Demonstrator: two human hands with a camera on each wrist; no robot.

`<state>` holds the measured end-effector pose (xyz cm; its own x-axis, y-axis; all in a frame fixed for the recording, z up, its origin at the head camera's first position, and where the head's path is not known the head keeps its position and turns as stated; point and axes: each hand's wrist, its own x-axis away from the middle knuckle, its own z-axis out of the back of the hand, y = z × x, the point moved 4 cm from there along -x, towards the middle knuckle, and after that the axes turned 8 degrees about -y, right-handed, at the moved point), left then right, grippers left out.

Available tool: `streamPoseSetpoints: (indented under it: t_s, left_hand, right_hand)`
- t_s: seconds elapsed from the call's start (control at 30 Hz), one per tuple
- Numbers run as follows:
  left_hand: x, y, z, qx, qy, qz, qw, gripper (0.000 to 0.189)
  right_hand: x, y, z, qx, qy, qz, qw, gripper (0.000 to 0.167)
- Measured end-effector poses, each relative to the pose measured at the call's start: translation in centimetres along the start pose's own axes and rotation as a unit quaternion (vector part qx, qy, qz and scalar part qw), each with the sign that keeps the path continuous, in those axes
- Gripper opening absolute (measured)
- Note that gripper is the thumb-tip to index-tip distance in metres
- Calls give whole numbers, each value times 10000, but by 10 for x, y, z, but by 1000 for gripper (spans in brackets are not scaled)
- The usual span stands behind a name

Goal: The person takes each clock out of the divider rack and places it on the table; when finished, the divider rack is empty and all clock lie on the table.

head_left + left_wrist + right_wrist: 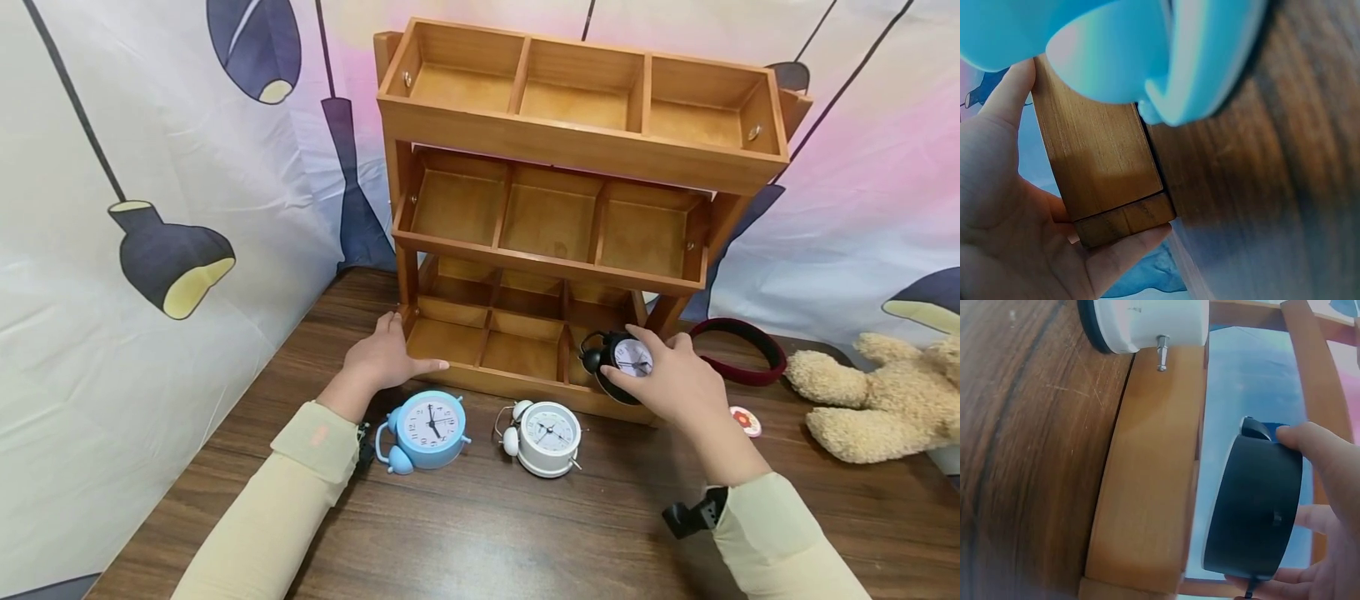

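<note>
The head view looks forward and down from above the table (480, 517), taking in the whole wooden rack (577, 217) and the curtain behind. The left wrist view sits very near the rack's lower left corner post (1100, 156), looking along the tabletop, with the blue clock (1147, 50) blurred overhead. The right wrist view looks from low on the table along the rack's front rail (1154, 475); it shares the white clock (1147, 322) and black clock (1254, 506) with the head view.

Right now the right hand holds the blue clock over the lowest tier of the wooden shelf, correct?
Not quite: the right hand holds the black clock, as the head view shows. The blue clock lies on the table. The wooden shelf part is right.
</note>
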<state>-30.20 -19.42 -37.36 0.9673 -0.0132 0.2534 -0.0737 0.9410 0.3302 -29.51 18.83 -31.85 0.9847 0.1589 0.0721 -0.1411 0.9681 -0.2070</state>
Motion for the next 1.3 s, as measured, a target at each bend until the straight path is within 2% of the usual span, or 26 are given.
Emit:
streamPoseSetpoints:
  t_s: [0.23,0.53,0.7,0.87,1.1,1.3]
  left_hand:
    - [0,0,0,-55,1,-11,10000,125]
    - [1,1,0,-116,-14,-20,9999,125]
    - [0,0,-1,-114,-12,-17,9999,126]
    - [0,0,-1,-110,0,-13,9999,126]
    - [0,0,-1,-111,-1,-28,9999,125]
    - [1,1,-1,-120,-3,-37,9999,124]
  right_hand:
    - [21,4,4,158,-134,85,9998,93]
    - [50,14,3,402,-565,86,9976,108]
    - [63,21,2,540,-752,204,9955,103]
    - [68,27,-2,695,-903,384,9927,97]
    - [68,38,-11,655,-1550,461,9847,89]
    - [66,45,-17,668,-1761,382,9814,99]
